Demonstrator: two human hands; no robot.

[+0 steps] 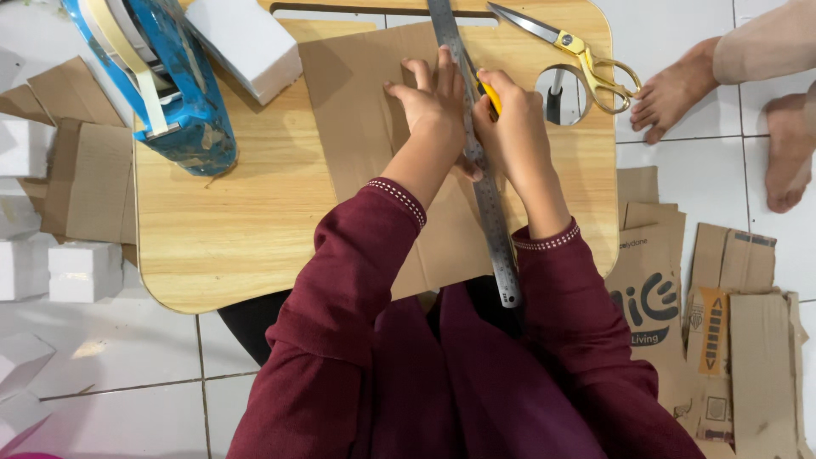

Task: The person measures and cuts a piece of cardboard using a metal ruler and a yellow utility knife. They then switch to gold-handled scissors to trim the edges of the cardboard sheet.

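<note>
The pale wooden desk point(221, 246) with rounded corners carries a flat brown cardboard sheet point(357, 127) at its middle; a long steel ruler point(483, 170) lies lengthwise across that sheet, a blue tape dispenser point(183, 102) stands at the far left, gold-handled scissors point(586, 55) at the far right. The left hand point(429, 102) presses flat, fingers spread, on cardboard and ruler edge; the right hand point(514, 127) is closed around a yellow-handled cutter point(490, 98) just beside the ruler.

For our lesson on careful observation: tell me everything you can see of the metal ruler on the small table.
The ruler is a long, thin strip of grey metal with fine markings along its edges. It lies flat on the cardboard, running from the table's far edge past its near edge. The left hand presses it down; the right hand, holding a yellow cutter, rests against its right edge.
</note>
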